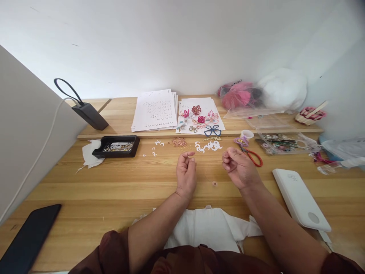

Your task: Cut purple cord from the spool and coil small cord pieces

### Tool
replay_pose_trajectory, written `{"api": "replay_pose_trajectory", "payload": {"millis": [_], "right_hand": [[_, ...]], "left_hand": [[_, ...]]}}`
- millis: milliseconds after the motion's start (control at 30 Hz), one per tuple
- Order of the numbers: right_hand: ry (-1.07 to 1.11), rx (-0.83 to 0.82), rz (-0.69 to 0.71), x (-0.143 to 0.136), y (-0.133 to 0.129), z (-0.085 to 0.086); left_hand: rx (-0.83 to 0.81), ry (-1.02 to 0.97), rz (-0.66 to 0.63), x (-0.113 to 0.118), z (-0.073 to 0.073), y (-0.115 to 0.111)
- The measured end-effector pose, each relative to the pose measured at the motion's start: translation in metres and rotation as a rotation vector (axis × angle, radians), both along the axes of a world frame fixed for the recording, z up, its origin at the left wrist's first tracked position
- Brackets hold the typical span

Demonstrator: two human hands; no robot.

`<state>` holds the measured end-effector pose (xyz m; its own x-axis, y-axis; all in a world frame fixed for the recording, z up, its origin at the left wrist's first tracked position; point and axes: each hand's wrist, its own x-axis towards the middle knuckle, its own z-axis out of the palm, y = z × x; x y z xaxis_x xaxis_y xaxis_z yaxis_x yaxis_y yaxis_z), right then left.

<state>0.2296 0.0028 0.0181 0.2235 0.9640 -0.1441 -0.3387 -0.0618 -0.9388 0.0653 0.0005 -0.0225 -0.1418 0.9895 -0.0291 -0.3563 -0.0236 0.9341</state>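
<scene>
My left hand (186,173) is raised over the middle of the table with its fingers curled and the thumb near the fingertips. Whatever it pinches is too small to make out. To its right, my right hand (240,167) is closed too, thumb against the index finger, and its content cannot be told. A small pinkish ring-like spool (214,183) lies on the wood between the wrists. Just beyond my hands are white crescent cutouts (209,146) and copper-coloured looped wire pieces (179,142). Red-handled pliers (253,156) rest beside my right hand.
Wire-and-thread flowers (201,120) lie on paper at the back, beside printed sheets (154,110). A black tray of beads (116,147) stands left, a clear parts box (288,141) right. A white power bank (300,198) and a dark phone (30,238) flank my arms; white cloth (202,226) lies in front.
</scene>
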Motion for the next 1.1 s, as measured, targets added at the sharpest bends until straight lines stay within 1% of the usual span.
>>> {"api": "replay_pose_trajectory", "payload": {"millis": [133, 200, 367, 433, 567, 633, 700, 800, 867, 933, 967, 1033, 1100], "right_hand": [[0.015, -0.108, 0.144, -0.008, -0.004, -0.003], [0.022, -0.140, 0.157, -0.011, -0.005, -0.003], [-0.007, -0.159, 0.192, -0.013, -0.005, -0.003], [-0.032, -0.137, 0.166, -0.014, -0.004, -0.007], [-0.112, -0.007, -0.016, -0.019, -0.002, -0.019], [-0.173, 0.064, -0.084, -0.020, 0.000, -0.025], [-0.266, 0.129, -0.120, -0.021, 0.002, -0.030], [-0.380, 0.175, -0.132, -0.021, 0.002, -0.035], [-0.408, 0.175, -0.127, -0.022, 0.002, -0.036], [-0.451, 0.192, -0.124, -0.023, 0.001, -0.036], [-0.468, 0.202, -0.125, -0.023, 0.001, -0.036], [-0.481, 0.223, -0.131, -0.024, 0.001, -0.036], [-0.479, 0.238, -0.137, -0.024, 0.001, -0.035]], "left_hand": [[-0.030, -0.078, 0.052, -0.001, 0.003, 0.002], [-0.033, -0.076, 0.054, -0.002, 0.004, 0.002], [-0.088, -0.040, -0.001, -0.002, 0.002, 0.001], [-0.078, -0.027, -0.005, -0.002, 0.001, 0.000], [-0.013, -0.040, 0.030, -0.003, 0.004, 0.001], [0.000, -0.055, 0.052, -0.005, 0.010, 0.002], [0.004, -0.087, 0.076, -0.008, 0.018, 0.003], [-0.011, -0.142, 0.103, -0.019, 0.036, 0.004], [-0.019, -0.144, 0.087, -0.031, 0.048, 0.002], [0.021, -0.096, 0.036, -0.046, 0.057, -0.006], [0.059, -0.042, -0.010, -0.054, 0.061, -0.013], [0.120, 0.138, -0.159, -0.069, 0.064, -0.034], [0.154, 0.368, -0.355, -0.081, 0.062, -0.061]]}}
